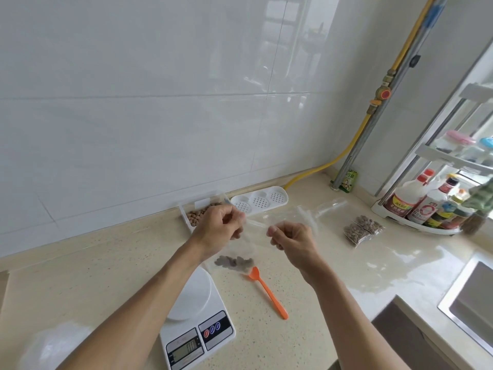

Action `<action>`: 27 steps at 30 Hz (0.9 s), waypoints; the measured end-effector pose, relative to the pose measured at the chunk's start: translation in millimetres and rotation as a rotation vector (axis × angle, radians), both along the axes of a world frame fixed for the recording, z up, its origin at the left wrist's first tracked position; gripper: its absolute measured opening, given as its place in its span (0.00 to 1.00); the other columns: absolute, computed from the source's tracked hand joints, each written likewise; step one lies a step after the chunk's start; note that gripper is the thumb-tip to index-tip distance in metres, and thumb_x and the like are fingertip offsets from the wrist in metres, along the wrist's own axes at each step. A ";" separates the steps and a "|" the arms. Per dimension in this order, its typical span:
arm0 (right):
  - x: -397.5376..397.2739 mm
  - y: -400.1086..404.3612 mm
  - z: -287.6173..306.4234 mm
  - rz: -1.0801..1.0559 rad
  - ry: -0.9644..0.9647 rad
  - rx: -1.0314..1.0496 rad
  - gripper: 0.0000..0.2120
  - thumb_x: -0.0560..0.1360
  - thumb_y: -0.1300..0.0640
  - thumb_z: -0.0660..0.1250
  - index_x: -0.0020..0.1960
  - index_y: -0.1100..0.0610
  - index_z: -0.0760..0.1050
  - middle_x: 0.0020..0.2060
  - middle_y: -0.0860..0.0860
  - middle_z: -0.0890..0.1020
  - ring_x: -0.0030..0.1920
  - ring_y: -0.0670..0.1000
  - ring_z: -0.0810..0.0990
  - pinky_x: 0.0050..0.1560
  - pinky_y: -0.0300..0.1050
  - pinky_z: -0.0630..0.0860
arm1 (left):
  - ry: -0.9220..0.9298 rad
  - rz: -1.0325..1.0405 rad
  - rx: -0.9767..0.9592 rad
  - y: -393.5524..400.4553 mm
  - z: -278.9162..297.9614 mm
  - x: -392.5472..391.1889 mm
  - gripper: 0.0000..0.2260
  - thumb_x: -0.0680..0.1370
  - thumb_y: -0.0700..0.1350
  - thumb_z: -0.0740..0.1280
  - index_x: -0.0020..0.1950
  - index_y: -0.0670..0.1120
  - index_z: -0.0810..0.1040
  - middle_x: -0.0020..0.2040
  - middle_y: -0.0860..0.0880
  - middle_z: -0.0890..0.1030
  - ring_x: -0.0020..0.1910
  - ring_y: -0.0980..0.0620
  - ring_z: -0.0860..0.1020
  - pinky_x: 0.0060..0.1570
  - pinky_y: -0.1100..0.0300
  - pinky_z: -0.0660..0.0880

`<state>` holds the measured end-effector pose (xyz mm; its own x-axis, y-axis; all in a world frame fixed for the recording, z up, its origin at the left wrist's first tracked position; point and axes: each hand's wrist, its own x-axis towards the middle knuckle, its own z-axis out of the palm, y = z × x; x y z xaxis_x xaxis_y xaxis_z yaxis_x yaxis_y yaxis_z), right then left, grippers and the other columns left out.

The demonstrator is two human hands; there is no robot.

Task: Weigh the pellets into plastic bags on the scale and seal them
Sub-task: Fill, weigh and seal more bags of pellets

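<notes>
Clear plastic bag (241,252), brown pellets (234,263) pooled low; both hands pinch its top.

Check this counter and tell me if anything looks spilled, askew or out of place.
Nothing stands out. Both hands, left hand and right hand, pinch the top of the bag holding pellets above the counter. No loose pellets show; the orange spoon lies beside the scale.

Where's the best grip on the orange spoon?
Take the orange spoon by its handle, fingers coming straight down across its width. It lies flat on the counter, the handle end is clear, and the bowl sits close under the held pellet bag.
</notes>
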<state>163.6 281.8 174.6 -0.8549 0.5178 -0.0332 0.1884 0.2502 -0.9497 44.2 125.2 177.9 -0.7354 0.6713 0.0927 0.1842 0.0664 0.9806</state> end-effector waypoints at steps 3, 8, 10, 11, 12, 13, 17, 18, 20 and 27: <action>0.5 14.9 0.6 0.005 0.001 0.029 0.10 0.77 0.57 0.70 0.37 0.55 0.81 0.29 0.48 0.81 0.32 0.44 0.78 0.40 0.43 0.75 | 0.100 -0.052 -0.054 21.1 2.2 6.0 0.08 0.78 0.43 0.68 0.40 0.43 0.80 0.33 0.49 0.80 0.34 0.54 0.78 0.40 0.57 0.80; 6.4 48.0 -1.6 0.025 0.083 -0.153 0.13 0.75 0.54 0.71 0.44 0.65 0.81 0.33 0.52 0.81 0.34 0.46 0.76 0.39 0.39 0.74 | 0.231 0.030 -0.087 65.0 0.2 7.2 0.09 0.78 0.47 0.69 0.40 0.44 0.79 0.28 0.53 0.78 0.27 0.57 0.76 0.34 0.60 0.77; 6.1 64.8 -6.6 0.044 0.073 -0.153 0.10 0.75 0.54 0.71 0.42 0.62 0.82 0.31 0.49 0.80 0.34 0.47 0.76 0.38 0.39 0.74 | 0.204 0.013 -0.099 86.7 -4.5 8.9 0.10 0.77 0.46 0.69 0.39 0.44 0.79 0.28 0.53 0.78 0.28 0.57 0.76 0.34 0.57 0.78; 5.7 75.0 -9.5 0.040 0.068 -0.143 0.09 0.76 0.56 0.71 0.39 0.58 0.82 0.29 0.48 0.80 0.34 0.47 0.76 0.38 0.38 0.73 | 0.170 -0.003 -0.097 98.5 -6.9 9.5 0.09 0.77 0.46 0.70 0.39 0.43 0.79 0.28 0.52 0.78 0.29 0.56 0.76 0.35 0.55 0.79; 5.3 86.8 -13.1 0.028 0.070 -0.132 0.09 0.76 0.57 0.71 0.37 0.55 0.82 0.28 0.48 0.79 0.34 0.46 0.76 0.38 0.38 0.73 | 0.130 -0.022 -0.097 110.7 -9.0 9.3 0.09 0.77 0.46 0.70 0.39 0.42 0.80 0.29 0.52 0.79 0.30 0.55 0.77 0.37 0.54 0.80; 5.0 100.1 -16.2 0.012 0.070 -0.131 0.10 0.76 0.57 0.71 0.36 0.55 0.82 0.28 0.48 0.79 0.33 0.46 0.76 0.37 0.38 0.73 | 0.096 -0.051 -0.113 123.1 -10.4 8.6 0.09 0.78 0.45 0.69 0.40 0.43 0.80 0.30 0.51 0.79 0.31 0.55 0.77 0.38 0.54 0.80; 9.0 167.9 -30.9 -0.067 0.090 -0.216 0.12 0.75 0.57 0.72 0.41 0.67 0.81 0.29 0.52 0.78 0.32 0.45 0.76 0.38 0.38 0.74 | 0.167 -0.224 -0.302 183.5 -12.6 4.1 0.09 0.81 0.45 0.64 0.43 0.50 0.81 0.39 0.50 0.83 0.35 0.54 0.81 0.42 0.57 0.80; 10.6 186.2 -34.8 -0.079 0.093 -0.243 0.14 0.75 0.57 0.73 0.40 0.68 0.80 0.29 0.53 0.77 0.32 0.46 0.76 0.38 0.39 0.74 | 0.189 -0.231 -0.311 202.2 -13.9 3.4 0.09 0.81 0.44 0.64 0.44 0.49 0.82 0.39 0.49 0.83 0.36 0.54 0.81 0.42 0.57 0.80; 15.1 223.0 -43.7 -0.084 0.103 -0.288 0.17 0.74 0.53 0.73 0.34 0.63 0.75 0.28 0.53 0.72 0.30 0.47 0.73 0.38 0.41 0.73 | 0.175 -0.209 -0.275 242.9 -17.2 4.6 0.09 0.81 0.43 0.64 0.43 0.47 0.82 0.36 0.49 0.83 0.36 0.53 0.82 0.41 0.58 0.81; 38.6 340.8 -76.9 -0.075 -0.101 -0.252 0.13 0.70 0.52 0.77 0.46 0.61 0.81 0.34 0.50 0.82 0.34 0.46 0.79 0.34 0.33 0.72 | -0.178 -0.074 -0.077 367.5 -33.6 10.7 0.11 0.81 0.43 0.63 0.44 0.41 0.81 0.33 0.46 0.83 0.32 0.50 0.82 0.34 0.63 0.78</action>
<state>202.1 622.6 97.7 -0.8006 0.5437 -0.2519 0.2942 -0.0095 -0.9557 54.9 492.7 144.3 -0.6838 0.7243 -0.0879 0.0154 0.1347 0.9908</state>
